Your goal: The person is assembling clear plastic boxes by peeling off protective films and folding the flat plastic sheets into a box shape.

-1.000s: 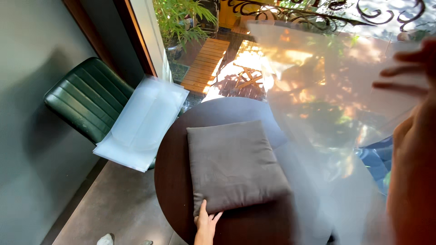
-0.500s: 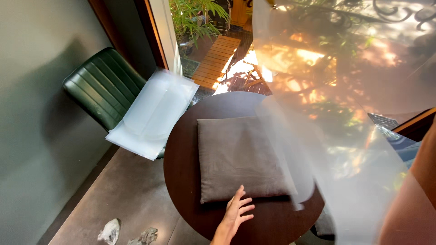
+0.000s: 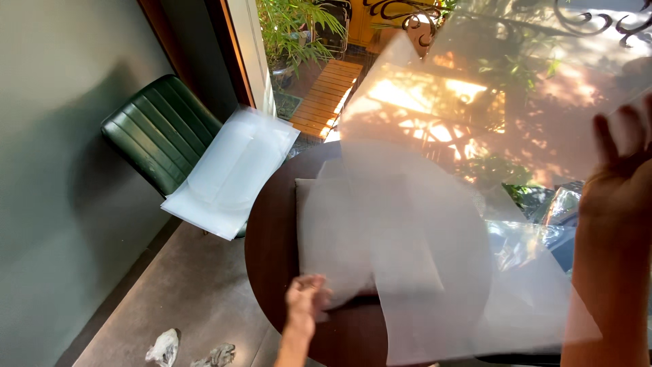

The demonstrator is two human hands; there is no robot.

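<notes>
A grey cushion (image 3: 353, 238) lies flat on the round dark counter (image 3: 272, 272), straight ahead of the person and a little left of centre, its long axis running away from the body toward the glass door. The left hand (image 3: 305, 306) is the nearer one: it rests at the cushion's near edge, fingers curled in, seemingly pinching either the cushion's corner or the lower edge of the plastic (the film blurs that spot, so which one it grips is hard to tell). The right hand (image 3: 621, 190) is raised well above and to the right of the cushion, fingers spread and pressed against a large translucent plastic bag (image 3: 475, 204), which it holds up by its upper part. The bag hangs as a broad sheet between the camera and the counter, draping down over most of the cushion. Beside the counter to the left, a green padded chair (image 3: 159, 136) carries another flat plastic-wrapped package (image 3: 231, 170) propped on its seat. Crumpled scraps (image 3: 163, 348) lie on the floor.
</notes>
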